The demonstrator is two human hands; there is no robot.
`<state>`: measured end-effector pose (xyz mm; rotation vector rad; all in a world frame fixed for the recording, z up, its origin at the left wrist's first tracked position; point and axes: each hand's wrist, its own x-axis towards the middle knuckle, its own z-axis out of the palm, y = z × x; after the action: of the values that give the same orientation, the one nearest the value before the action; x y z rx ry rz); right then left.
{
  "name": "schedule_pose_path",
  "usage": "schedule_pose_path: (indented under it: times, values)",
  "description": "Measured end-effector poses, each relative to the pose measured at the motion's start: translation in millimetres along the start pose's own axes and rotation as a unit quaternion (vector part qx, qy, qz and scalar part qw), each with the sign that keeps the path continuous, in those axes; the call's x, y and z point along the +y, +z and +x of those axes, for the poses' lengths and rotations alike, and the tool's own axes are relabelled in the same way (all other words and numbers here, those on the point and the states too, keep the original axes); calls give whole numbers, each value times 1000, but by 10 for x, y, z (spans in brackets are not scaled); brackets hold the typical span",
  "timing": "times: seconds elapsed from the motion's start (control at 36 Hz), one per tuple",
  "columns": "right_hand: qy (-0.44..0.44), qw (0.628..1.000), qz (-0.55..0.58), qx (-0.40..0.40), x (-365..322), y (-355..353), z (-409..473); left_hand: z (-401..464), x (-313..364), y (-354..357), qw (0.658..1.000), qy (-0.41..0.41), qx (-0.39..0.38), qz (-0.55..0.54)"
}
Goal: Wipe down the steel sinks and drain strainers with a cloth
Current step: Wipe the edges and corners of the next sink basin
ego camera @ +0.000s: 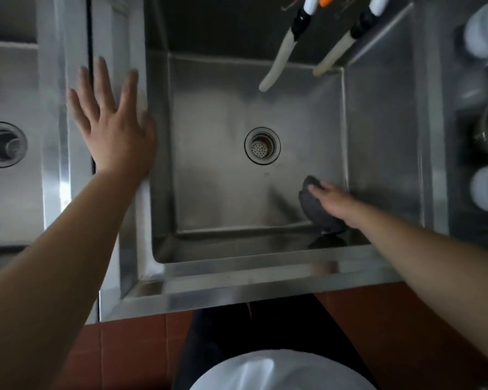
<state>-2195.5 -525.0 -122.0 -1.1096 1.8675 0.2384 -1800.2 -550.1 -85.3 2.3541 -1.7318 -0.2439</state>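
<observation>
head view, only one: right hand (331, 199) is down in the centre sink (237, 192), lower right of the basin floor, fingers laid flat and close together on top of a dark grey cloth (319, 213). looks like a press, not a pinch; thumb side is hidden, so can't tell if any fold is caught underneath. cloth is bunched into a rounded wad, sitting just beside the right wall and near the front wall of the basin.

left hand (113, 119) is centre left of frame, fingers spread wide, palm down over the steel divider rim (119, 66) between the two sinks. holds nothing; whether it touches the rim or hovers over it i can't tell.

drain strainer (262, 146) sits mid-basin, perforated basket in place, well apart from the cloth. second sink (12, 170) at left edge of frame, with its own strainer (3, 143). two pale spray nozzles (276, 63) hang in from the top. white cups (485, 29) stacked on the right edge.

handling, my read: cloth is soft, light, probably damp, so it'll slump and roll if pushed from one edge. flat palm across the middle with downward load is the right hold for the floor. for the strainer recess, pinch a fold over a fingertip. steel looks slick, so the wad may slide more than scrub without pressure.
</observation>
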Motion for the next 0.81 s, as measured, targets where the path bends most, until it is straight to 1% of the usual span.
schedule_pose_path:
  times: [0.06,0.08,0.14,0.19,0.25,0.31,0.33,0.39,0.42,0.44,0.47,0.5,0.56,0.58,0.61,0.64,0.67,0.69,0.72,0.75,0.81]
  values:
    - [-20,993,14,115,70,-121,217,-179,156,1,999,21,-2,-42]
    - [-34,988,16,151,81,-138,303,-293,270,21,997,39,-13,-64]
    - [-64,982,16,175,50,-69,424,-555,519,118,988,80,-67,-111]
    - [-100,981,-18,162,-10,133,509,-778,715,279,973,79,-148,-155]
    - [-131,982,-63,120,-128,439,552,-891,825,462,957,34,-210,-195]
    - [-170,982,-73,43,-294,775,504,-902,858,615,939,-46,-237,-246]
    - [-210,975,-71,-5,-387,928,444,-879,856,676,928,-101,-235,-270]
    - [-290,946,-97,-112,-569,1153,282,-826,836,797,907,-209,-206,-301]
    - [-315,930,-112,-153,-637,1209,203,-814,834,856,900,-244,-189,-306]
    - [-327,920,-123,-177,-678,1218,139,-811,843,916,899,-261,-178,-303]
    - [-327,918,-131,-180,-696,1172,84,-815,867,977,902,-262,-175,-294]
    - [-321,921,-141,-167,-686,1066,41,-827,905,1044,909,-250,-180,-280]
    - [-306,929,-180,-103,-583,708,10,-849,1024,1211,927,-188,-219,-240]
    - [-297,932,-200,-58,-492,478,13,-870,1094,1314,936,-128,-257,-205]
    - [-283,933,-222,-10,-374,224,15,-901,1173,1427,939,-46,-305,-151]
    - [-268,932,-244,36,-241,-34,16,-955,1256,1546,930,39,-356,-88]
    - [-251,928,-263,77,-100,-282,9,-1025,1330,1673,912,112,-394,-29]
    - [-234,925,-276,112,41,-512,-6,-1108,1405,1800,892,157,-424,12]
    - [-219,923,-285,142,178,-708,-27,-1187,1478,1928,877,176,-445,33]
    - [-209,919,-290,165,302,-870,-64,-1255,1548,2052,870,176,-459,39]
    - [-209,914,-297,179,485,-1070,-171,-1318,1639,2271,876,158,-453,39]
